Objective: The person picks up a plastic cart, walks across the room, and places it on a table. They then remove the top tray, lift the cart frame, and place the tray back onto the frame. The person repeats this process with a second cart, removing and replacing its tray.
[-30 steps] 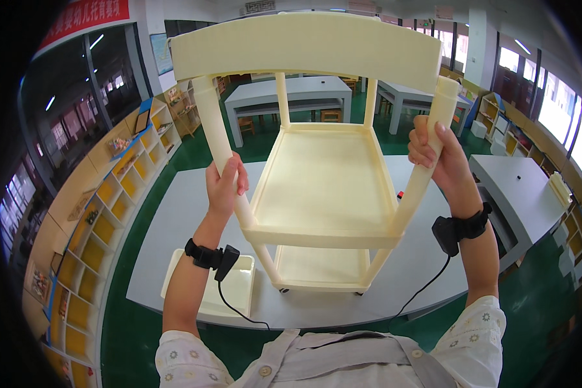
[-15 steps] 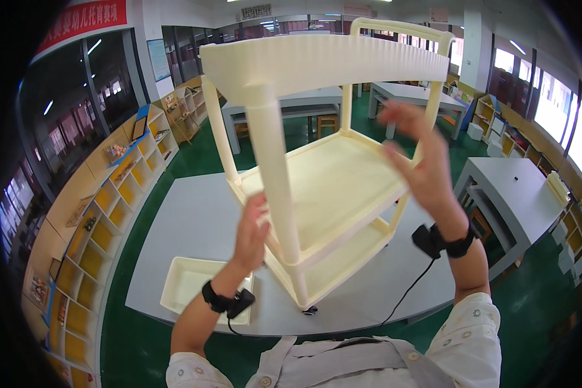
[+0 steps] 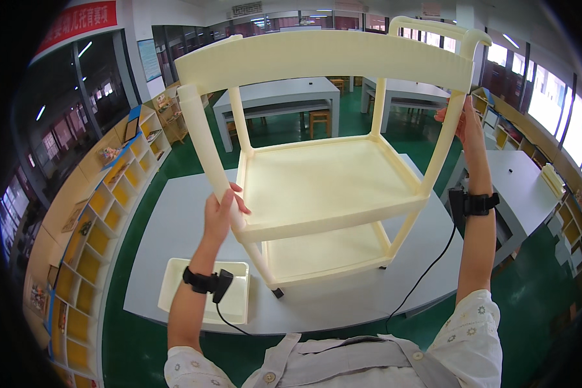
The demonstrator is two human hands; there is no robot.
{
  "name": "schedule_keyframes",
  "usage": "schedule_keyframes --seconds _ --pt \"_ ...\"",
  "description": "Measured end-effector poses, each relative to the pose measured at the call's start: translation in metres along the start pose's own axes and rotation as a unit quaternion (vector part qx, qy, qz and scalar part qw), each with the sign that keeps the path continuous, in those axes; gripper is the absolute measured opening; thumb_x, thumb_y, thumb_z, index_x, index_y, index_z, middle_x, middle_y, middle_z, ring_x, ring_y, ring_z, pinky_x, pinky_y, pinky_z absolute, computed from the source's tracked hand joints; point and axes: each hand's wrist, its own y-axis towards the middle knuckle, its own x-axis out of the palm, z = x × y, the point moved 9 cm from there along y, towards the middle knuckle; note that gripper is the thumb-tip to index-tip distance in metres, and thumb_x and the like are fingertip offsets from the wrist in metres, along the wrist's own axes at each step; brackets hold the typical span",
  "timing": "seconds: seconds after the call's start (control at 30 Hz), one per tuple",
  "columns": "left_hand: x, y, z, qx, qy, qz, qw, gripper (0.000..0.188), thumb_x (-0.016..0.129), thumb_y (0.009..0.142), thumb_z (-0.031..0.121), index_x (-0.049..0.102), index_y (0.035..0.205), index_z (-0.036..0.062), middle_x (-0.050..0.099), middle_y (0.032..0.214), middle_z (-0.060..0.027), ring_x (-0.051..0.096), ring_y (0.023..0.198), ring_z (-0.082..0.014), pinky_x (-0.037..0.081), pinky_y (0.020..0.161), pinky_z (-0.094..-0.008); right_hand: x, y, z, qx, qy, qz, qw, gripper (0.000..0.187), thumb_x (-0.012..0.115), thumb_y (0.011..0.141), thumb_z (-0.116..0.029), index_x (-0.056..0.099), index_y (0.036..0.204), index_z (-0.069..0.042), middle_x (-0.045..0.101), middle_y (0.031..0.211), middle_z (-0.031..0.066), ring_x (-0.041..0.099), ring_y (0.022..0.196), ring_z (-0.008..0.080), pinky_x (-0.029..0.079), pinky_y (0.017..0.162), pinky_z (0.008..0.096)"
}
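Note:
A cream plastic utility cart (image 3: 330,174) with several tiers and corner posts stands on the grey table, its wide side facing me. My left hand (image 3: 218,216) is wrapped round the near left post, just above the middle shelf. Higher up, my right hand (image 3: 470,126) grips the near right post below the top tier; that post partly hides its fingers. The push handle (image 3: 433,24) rises at the top right. Small dark casters show under the lowest shelf. Beside my left forearm, a shallow cream tray (image 3: 168,284) lies on the table.
The grey table (image 3: 155,239) holds the cart and tray. Low shelving (image 3: 87,271) curves along the left. Another grey table (image 3: 517,187) stands at right, with more tables and wooden stools (image 3: 320,123) behind. A black cable (image 3: 427,275) hangs from my right wrist strap.
The cart has turned from corner-on to facing me with its wide side. My right hand has moved right and up onto the right post; my left hand has closed round the left post.

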Motion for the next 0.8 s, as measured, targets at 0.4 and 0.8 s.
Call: schedule_keyframes --seconds 0.4,0.8 --pt "-0.017 0.109 0.083 0.080 -0.041 0.022 0.996 0.035 0.050 0.094 0.043 0.050 0.087 0.0087 0.043 0.057 0.0006 0.042 0.047 -0.0078 0.034 0.046 -0.0206 0.026 -0.015 -0.044 -0.095 0.391 -0.231 0.886 0.039 0.036 0.100 -0.041 0.048 0.117 -0.007 0.050 0.092 0.0078 0.049 0.075 0.0129 0.045 0.070 0.0276" --pt "-0.018 0.107 0.084 0.086 -0.030 0.072 0.993 0.039 0.053 0.091 0.048 0.048 0.081 0.0109 0.042 0.054 0.0019 0.037 0.044 -0.0054 0.030 0.044 -0.0201 0.032 -0.023 -0.050 -0.083 0.389 -0.204 0.895 0.041 0.034 0.099 -0.045 0.044 0.116 -0.009 0.040 0.079 0.0026 0.038 0.062 0.0073 0.039 0.061 0.0223"
